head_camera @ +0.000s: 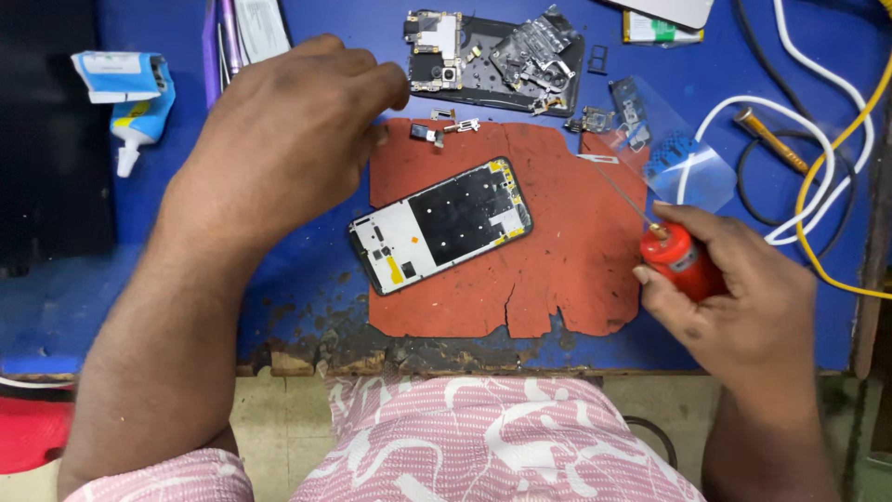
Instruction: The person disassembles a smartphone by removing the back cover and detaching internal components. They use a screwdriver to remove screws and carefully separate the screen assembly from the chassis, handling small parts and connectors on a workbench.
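An opened phone frame (441, 223) lies tilted on a red work mat (548, 270), its black and white inner plate facing up. My left hand (288, 130) hovers above the mat's upper left, fingers curled, fingertips close to small loose parts (437, 130); whether it pinches anything is hidden. My right hand (734, 288) is closed around a red-handled screwdriver (676, 258) at the mat's right edge, its thin shaft pointing up-left toward a small metal piece (595, 159).
A black back cover holding a circuit board and metal shields (497, 56) lies behind the mat. A clear plastic film (683, 158), white and yellow cables (818, 158), a brass-tipped tool (769, 138) sit right. A blue glue tube (137, 102) lies left. The blue table's front edge (418, 358) is worn.
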